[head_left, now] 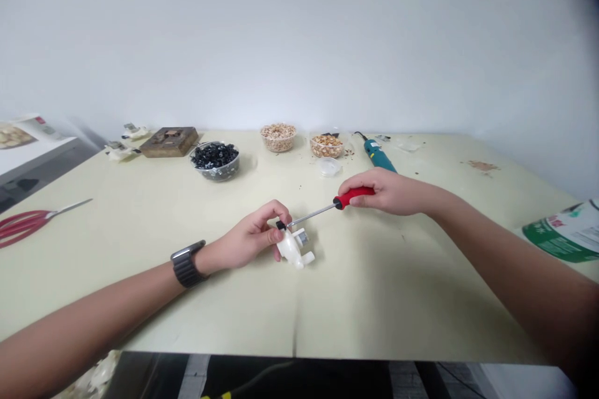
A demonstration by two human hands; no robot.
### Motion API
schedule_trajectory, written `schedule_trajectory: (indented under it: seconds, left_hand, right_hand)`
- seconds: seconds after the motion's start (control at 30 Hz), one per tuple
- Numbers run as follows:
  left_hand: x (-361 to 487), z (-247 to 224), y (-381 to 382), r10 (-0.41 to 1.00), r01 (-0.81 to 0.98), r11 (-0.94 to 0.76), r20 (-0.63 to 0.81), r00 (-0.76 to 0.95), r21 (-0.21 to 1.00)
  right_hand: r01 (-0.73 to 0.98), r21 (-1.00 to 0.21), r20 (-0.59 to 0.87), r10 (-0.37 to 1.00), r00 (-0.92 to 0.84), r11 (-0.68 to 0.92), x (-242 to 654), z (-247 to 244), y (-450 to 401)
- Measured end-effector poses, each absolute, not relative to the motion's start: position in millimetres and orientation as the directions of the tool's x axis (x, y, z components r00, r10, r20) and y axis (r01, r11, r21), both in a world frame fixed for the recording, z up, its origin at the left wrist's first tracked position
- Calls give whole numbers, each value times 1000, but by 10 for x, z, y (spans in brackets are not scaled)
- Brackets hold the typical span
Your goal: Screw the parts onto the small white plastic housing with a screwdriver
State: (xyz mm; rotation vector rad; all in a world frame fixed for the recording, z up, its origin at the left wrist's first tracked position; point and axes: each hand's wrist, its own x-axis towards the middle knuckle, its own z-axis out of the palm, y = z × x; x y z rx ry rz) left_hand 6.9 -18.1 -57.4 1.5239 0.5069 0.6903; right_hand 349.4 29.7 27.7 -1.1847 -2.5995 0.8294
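Near the middle of the table, my left hand (255, 234) pinches a white plastic part (291, 249) with a small black piece (281, 225) at its top. A grey metal bit shows on the part's right side. My right hand (386, 192) is wrapped round the red handle of a screwdriver (350, 197). Its metal shaft slants down to the left, and the tip meets the part beside the black piece. The exact contact at the tip is too small to make out.
Along the back stand a wooden block (169, 141), a bowl of black pieces (215, 161), two tubs of small tan pieces (278, 137) and a teal tool (378, 154). Red-handled scissors (35, 222) lie left; a green-and-white container (564, 234) is at right.
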Motion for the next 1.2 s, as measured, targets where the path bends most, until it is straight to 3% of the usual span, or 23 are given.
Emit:
schedule_trajectory:
  seconds: [0.23, 0.47, 1.07, 1.2]
  left_hand:
    - [95, -607, -212, 660, -151, -84, 168, 732, 985]
    - [66, -562, -242, 675, -152, -119, 192, 713, 981]
    - [45, -447, -250, 669, -90, -181, 190, 719, 979]
    - [22, -447, -203, 680, -112, -201, 221, 699, 973]
  right_hand:
    - [676, -529, -245, 671, -700, 513, 3347, 629, 575]
    - [699, -621, -471, 543, -695, 356, 3241, 684, 787]
    - [650, -760, -622, 269, -735, 18, 3330, 509, 860]
    - [645, -763, -613, 275, -741, 37, 3363, 477, 867]
